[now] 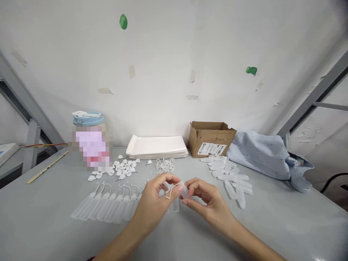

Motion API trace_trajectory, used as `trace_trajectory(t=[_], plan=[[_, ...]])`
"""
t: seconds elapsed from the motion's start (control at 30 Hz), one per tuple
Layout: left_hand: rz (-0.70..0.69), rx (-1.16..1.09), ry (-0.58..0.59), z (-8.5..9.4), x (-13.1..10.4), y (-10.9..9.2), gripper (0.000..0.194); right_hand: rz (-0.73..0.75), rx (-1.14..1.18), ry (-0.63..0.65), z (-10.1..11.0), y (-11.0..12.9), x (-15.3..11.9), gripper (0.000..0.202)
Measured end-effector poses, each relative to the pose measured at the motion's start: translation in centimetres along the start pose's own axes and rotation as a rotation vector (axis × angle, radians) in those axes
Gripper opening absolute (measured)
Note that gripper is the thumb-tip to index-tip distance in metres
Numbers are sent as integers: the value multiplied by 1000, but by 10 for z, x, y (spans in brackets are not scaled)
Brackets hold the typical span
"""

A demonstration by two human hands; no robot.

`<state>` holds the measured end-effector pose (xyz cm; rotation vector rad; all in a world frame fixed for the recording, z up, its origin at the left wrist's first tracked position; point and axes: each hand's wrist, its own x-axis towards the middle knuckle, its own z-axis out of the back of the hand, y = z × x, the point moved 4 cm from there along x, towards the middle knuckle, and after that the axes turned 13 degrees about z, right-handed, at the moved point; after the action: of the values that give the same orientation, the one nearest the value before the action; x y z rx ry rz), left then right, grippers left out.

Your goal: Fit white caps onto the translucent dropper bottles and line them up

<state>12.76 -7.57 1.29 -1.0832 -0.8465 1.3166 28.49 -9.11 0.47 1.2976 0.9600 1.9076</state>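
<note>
We hold a translucent tube (185,193) between the two hands, in front of us and above the worktop (272,226). The left hand (161,192) is closed in a pinch at the tube's upper end, where a white cord (170,191) loops out past the thumb; our fingers hide most of that end, so we cannot tell how any cap sits there. The right hand (208,199) is curled, its thumb and fingers gripping the tube from the other side.

To our left lies a row of corded tubes (108,208), side by side, partly hidden behind the left hand. Beyond them we see scattered white caps (126,168) and, to the right of these, a small heap of loose cords (164,165). Past the right hand, we have a loose pile of plain tubes (235,177), near a cardboard box (210,141) and a blue cloth (258,156).
</note>
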Motion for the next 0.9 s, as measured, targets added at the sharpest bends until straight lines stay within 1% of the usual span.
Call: trace_trajectory(t=[0.07, 0.17, 0.23, 0.33, 0.37, 0.43, 0.57, 0.63, 0.7, 0.77, 0.9], plan=[[-29, 40, -10, -1, -1, -1, 22, 77, -98, 4, 0, 1, -1, 14], [-78, 103, 37, -5, -3, -1, 20, 188, -214, 23, -1, 2, -3, 11], [-194, 160, 26, -7, -6, -3, 16, 227, -234, 35, -3, 4, -4, 13], [-449, 292, -66, -8, -11, -9, 15, 228, -213, 52, -5, 5, -5, 15], [-508, 337, -92, -9, -13, -10, 17, 220, -208, 56, -5, 5, -5, 15], [-554, 405, -111, -10, -14, -10, 19, 203, -201, 62, -5, 5, -5, 14], [-573, 485, -119, -12, -14, -9, 21, 163, -198, 57, -4, 4, -5, 16], [-578, 469, -158, -12, -14, -9, 18, 130, -203, 42, -4, 3, -4, 19], [-555, 412, -176, -11, -14, -9, 14, 105, -203, 31, -3, 2, -4, 21], [-500, 344, -143, -10, -13, -8, 11, 98, -196, 28, -3, 3, -4, 21], [-349, 252, -24, -12, -9, -6, 9, 59, -181, 10, -3, 0, -5, 15]])
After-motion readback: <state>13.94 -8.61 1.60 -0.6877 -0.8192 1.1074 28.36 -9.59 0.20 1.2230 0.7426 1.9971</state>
